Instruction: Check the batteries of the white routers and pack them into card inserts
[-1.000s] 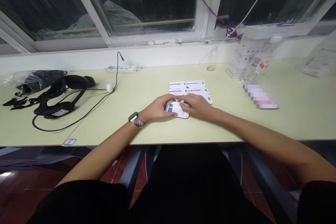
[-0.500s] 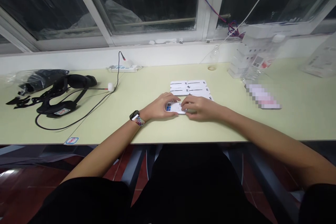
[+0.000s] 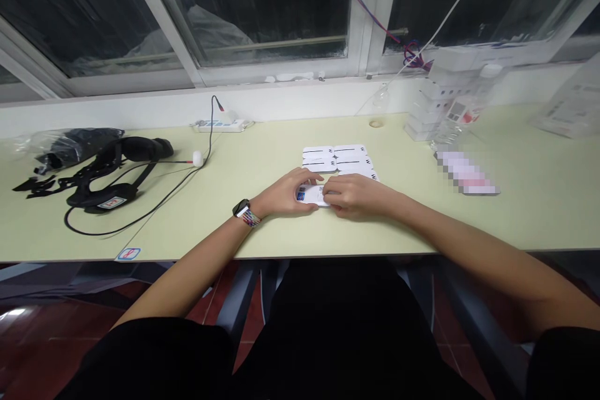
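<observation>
Both my hands meet at the middle of the pale green desk (image 3: 262,225) over a small white box (image 3: 310,195) with a blue mark on it. My left hand (image 3: 284,194), with a watch on the wrist, curls around the box's left end. My right hand (image 3: 359,195) closes over its right end, fingers pinching at the top. The box lies flat on the desk, mostly covered. Just behind the hands lie flat white cards (image 3: 338,158) with black lines, laid side by side.
A black headset (image 3: 112,175) with a cable and a dark plastic bag (image 3: 70,140) lie at the far left. A power strip (image 3: 220,125) sits at the back. White boxes and a clear bottle (image 3: 450,109) stand at the back right, beside a blurred pink patch (image 3: 466,174).
The box has been turned from a tilted, more exposed pose to lying flatter under my fingers. My right hand has slid a little leftward over it.
</observation>
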Available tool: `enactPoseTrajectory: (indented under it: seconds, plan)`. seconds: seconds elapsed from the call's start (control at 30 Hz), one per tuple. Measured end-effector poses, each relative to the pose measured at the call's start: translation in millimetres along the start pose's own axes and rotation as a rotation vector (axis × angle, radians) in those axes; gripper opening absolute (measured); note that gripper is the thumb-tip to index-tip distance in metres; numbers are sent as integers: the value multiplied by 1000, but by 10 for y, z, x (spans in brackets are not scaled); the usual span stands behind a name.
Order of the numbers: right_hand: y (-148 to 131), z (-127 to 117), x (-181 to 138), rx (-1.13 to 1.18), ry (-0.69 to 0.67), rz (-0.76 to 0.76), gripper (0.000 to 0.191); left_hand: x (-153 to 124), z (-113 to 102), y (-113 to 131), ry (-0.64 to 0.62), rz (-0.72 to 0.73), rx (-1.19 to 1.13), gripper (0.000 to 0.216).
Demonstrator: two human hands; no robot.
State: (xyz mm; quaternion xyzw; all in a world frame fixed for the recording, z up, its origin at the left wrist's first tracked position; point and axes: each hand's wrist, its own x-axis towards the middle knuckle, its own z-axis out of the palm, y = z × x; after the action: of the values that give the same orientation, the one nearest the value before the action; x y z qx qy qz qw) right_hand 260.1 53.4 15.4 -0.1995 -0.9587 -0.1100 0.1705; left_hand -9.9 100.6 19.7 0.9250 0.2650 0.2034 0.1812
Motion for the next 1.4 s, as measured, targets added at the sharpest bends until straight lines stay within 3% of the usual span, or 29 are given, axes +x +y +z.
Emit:
enactPoseTrajectory:
  seconds: [0.5,0.93,1.17,1.4]
  plan:
    - [49,18,-57,-110,-99,-33,31,-10,-2,-6,7,-47,-17,69]
    - [9,-46,-11,-171,-78,-79,28,-5,7,0,15,-36,-35,72]
    - [-37,-62,10,-254,-184,-65,35,1,13,1,5,-47,-58,71]
    - [-67,-25,51,-283,-169,-71,36,-3,23,-49,-13,-74,-80,71]
